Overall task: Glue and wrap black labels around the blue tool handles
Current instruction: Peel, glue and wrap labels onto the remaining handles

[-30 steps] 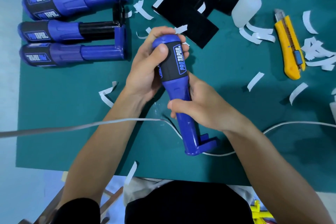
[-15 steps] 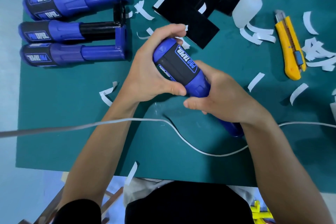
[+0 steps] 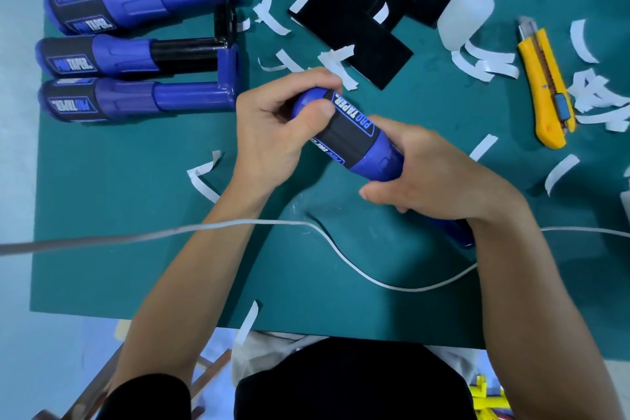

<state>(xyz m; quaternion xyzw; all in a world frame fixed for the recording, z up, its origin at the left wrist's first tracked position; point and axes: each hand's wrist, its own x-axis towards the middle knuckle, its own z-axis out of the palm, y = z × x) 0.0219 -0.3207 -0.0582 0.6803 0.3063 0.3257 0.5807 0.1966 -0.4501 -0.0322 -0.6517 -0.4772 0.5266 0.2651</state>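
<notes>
Over the middle of the green cutting mat (image 3: 136,215), blue plastic tool handle (image 3: 375,160) with black "PRO TAPER" label (image 3: 344,133), left hand (image 3: 272,136) gripping its rounded end, right hand (image 3: 433,177) curled round its shaft, glossy black sheets (image 3: 368,20) near the far edge.

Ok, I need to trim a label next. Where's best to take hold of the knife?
The knife lies flat on the mat, right of the right hand, blade end pointing away. So probably take its yellow body near the blue slider, from above, once that hand frees the handle.
</notes>
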